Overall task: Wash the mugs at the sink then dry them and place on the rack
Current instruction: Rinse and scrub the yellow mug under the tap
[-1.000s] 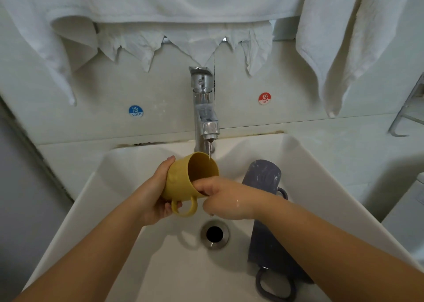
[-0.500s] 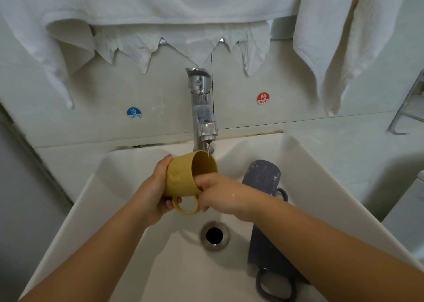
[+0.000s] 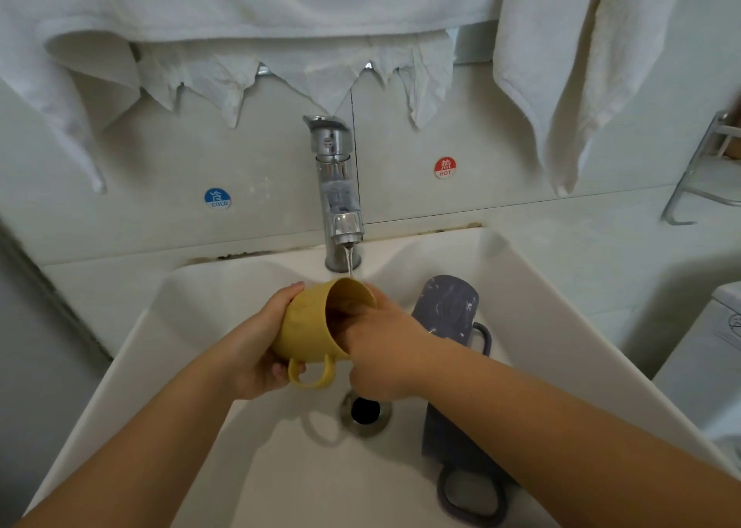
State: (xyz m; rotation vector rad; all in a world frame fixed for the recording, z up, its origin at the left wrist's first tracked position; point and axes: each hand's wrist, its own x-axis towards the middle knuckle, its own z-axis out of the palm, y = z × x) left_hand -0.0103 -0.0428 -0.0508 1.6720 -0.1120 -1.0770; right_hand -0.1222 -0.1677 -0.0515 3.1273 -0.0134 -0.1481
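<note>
Yellow mug [image 3: 306, 327] held tilted over the white sink [image 3: 533, 287], mouth facing right and up, handle pointing down toward the drain [image 3: 365, 409]; left hand [image 3: 260, 351] wraps around the mug's body from the left, thumb on the upper wall, fingers curled beneath near the handle; right hand [image 3: 381, 351] grips the mug at its rim, fingers reaching inside the opening; thin stream of water falls from the chrome tap [image 3: 336, 191] onto the far rim; two purple mugs lie in the basin at right, one far [image 3: 449, 307], one near [image 3: 461, 459] partly hidden by the right forearm; white towels [image 3: 256, 2] hang above.
</note>
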